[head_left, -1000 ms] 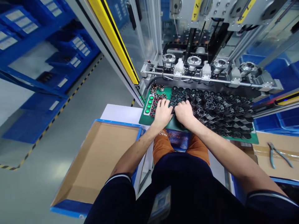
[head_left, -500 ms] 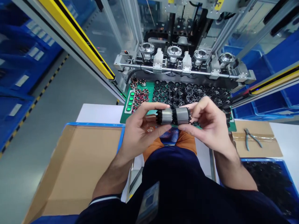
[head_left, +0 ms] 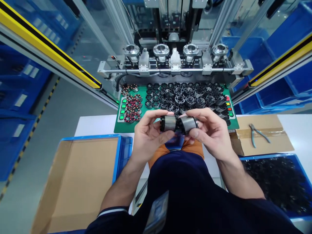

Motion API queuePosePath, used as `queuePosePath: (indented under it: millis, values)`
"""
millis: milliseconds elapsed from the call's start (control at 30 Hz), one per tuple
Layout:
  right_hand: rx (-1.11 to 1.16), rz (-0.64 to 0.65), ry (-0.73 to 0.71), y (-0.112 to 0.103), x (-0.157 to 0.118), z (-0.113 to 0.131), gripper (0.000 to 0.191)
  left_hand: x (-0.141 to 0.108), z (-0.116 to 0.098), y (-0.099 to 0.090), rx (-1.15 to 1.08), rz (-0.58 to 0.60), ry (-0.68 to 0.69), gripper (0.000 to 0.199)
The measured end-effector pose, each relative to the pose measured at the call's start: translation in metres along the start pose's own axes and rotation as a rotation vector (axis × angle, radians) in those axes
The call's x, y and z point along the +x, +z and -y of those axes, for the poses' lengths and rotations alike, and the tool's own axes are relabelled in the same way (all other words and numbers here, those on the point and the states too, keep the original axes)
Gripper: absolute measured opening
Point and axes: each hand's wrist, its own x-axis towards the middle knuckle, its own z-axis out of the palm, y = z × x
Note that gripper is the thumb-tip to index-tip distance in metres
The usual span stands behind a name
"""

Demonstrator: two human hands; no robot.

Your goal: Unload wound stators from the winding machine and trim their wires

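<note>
My left hand is closed on a motor stator core, a grey metal cylinder with black toothed plastic ends. A second, similar stator core is gripped by my right hand, its axis slightly tilted. The two cores meet, or nearly meet, end to end; I cannot tell whether they touch. Behind them, rows of bare black-ended stator cores stand on a green work plate. On the plate's left side are several stators wound with copper wire.
A winding machine with several round metal holders rises behind the plate. At left sits a cardboard-lined blue tray. Cutting pliers lie on cardboard at right, above a blue bin of black plastic parts. Yellow posts flank the machine.
The right-hand core has tilted against the left-hand one, where before they lay nearly in line. My view has shifted, so the machine and plate appear farther left.
</note>
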Motion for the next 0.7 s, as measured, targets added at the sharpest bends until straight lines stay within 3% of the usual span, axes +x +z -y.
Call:
queuePosePath:
  millis: [167,267,400,467,533,600,700]
  values:
    - [-0.052,-0.039,-0.011,-0.005,-0.006,0.000,0.061,0.003,0.009,0.013,-0.062,0.017,-0.093,0.058]
    - [-0.180,-0.099,-0.048,-0.021,-0.013,0.009,0.057,0.000,0.011,0.007,-0.014,0.039,-0.140,0.058]
    - [-0.552,-0.430,-0.225,-0.084,-0.036,0.021,0.053,-0.011,0.004,-0.028,0.289,-0.106,-0.081,0.055]
    - [-0.736,-0.618,-0.275,-0.126,-0.052,0.020,0.057,-0.016,0.001,-0.051,0.544,-0.207,-0.151,0.053]
    - [-0.855,-0.742,-0.226,-0.165,-0.067,0.010,0.059,-0.019,0.006,-0.071,0.758,-0.211,-0.259,0.049]
    - [-0.925,-0.795,-0.124,-0.195,-0.077,-0.010,0.059,-0.020,0.020,-0.084,0.897,-0.150,-0.282,0.046]
    - [-0.997,-0.802,0.030,-0.223,-0.082,-0.048,0.062,-0.022,0.051,-0.091,0.997,-0.088,-0.267,0.043]
